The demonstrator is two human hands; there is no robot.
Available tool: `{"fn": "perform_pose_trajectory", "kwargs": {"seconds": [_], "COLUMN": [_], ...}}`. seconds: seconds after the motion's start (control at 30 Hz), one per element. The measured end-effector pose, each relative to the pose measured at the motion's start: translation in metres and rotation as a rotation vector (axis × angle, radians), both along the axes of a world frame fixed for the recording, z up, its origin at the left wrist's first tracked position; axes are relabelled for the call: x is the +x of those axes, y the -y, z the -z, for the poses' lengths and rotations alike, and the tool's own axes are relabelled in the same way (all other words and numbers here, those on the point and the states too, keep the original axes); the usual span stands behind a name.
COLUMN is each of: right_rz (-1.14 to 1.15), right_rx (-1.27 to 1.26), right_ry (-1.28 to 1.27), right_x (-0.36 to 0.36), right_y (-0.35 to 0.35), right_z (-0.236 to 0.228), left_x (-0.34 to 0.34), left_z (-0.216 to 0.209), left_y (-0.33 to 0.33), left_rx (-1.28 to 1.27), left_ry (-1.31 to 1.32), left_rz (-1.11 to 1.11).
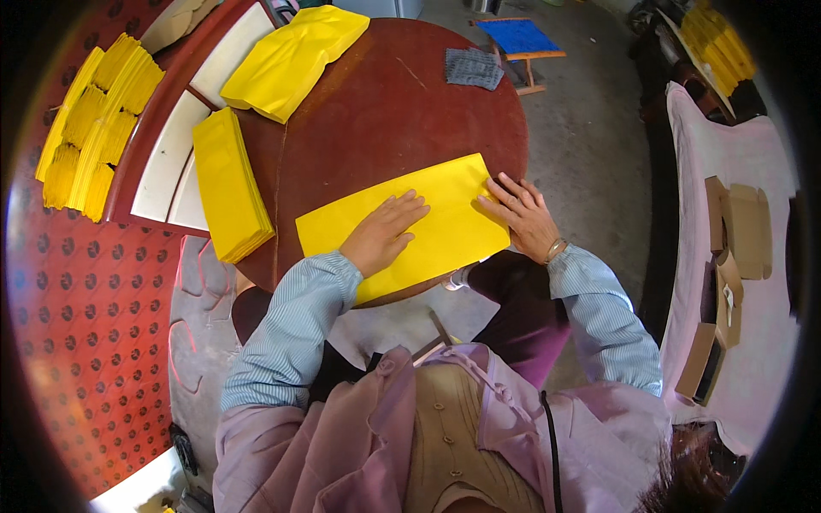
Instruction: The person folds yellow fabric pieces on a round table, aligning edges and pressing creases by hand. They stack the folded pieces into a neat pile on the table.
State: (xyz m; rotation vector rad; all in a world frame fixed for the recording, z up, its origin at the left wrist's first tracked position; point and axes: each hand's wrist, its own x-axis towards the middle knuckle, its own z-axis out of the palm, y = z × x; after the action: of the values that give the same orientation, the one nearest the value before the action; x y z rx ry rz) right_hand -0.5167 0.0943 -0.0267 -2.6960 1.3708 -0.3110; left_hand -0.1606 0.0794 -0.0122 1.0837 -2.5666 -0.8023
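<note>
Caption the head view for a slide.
Left hand and right hand on yellow paper atop a round reddish-brown table.

Bare hands: two, left hand [382, 236] and right hand [528, 221]. Striped sleeves [295, 318]: two. Flat yellow piece [445, 227] under hands: one. Large yellow pile [295, 60]: one. Narrow yellow stack [227, 184]: one. Yellow bundles [98, 128] at far left: several, exact count unclear. Yellow heap [718, 43] at upper right: one. Round table [368, 120]: one. Blue-topped stool [519, 36]: one. Grey cloth [474, 67]: one. Right-wrist bracelet [557, 250]: one. Open cardboard boxes [751, 235]: at least two.

A lilac jacket [329, 449] overlies a tan buttoned top [451, 419] — with 2 striped blue oversleeves [295, 321].
</note>
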Motion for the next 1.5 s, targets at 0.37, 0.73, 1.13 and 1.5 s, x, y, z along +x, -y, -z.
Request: {"fn": "perform_pose_trajectory", "kwargs": {"seconds": [0.37,0.73,1.13,1.5], "right_rz": [-0.307,-0.143,0.343,0.518], "right_rx": [0.185,0.313,0.498,0.287], "right_ry": [0.035,0.236,0.833,0.857], "right_x": [-0.007,-0.015,-0.01,0.012], "right_y": [0.028,0.021,0.017,0.008], "right_z": [-0.031,-0.01,0.014,0.023], "left_x": [-0.004,0.152,0.107,0.088], "left_z": [0.011,-0.029,0.014,0.017], "left_y": [-0.001,-0.073,-0.092,-0.077], "left_rx": [0.017,0.26,-0.002,-0.115], "left_ry": [-0.03,-0.06,-0.291,-0.223], "left_rz": [0.042,-0.172,-0.754,-0.98]}}
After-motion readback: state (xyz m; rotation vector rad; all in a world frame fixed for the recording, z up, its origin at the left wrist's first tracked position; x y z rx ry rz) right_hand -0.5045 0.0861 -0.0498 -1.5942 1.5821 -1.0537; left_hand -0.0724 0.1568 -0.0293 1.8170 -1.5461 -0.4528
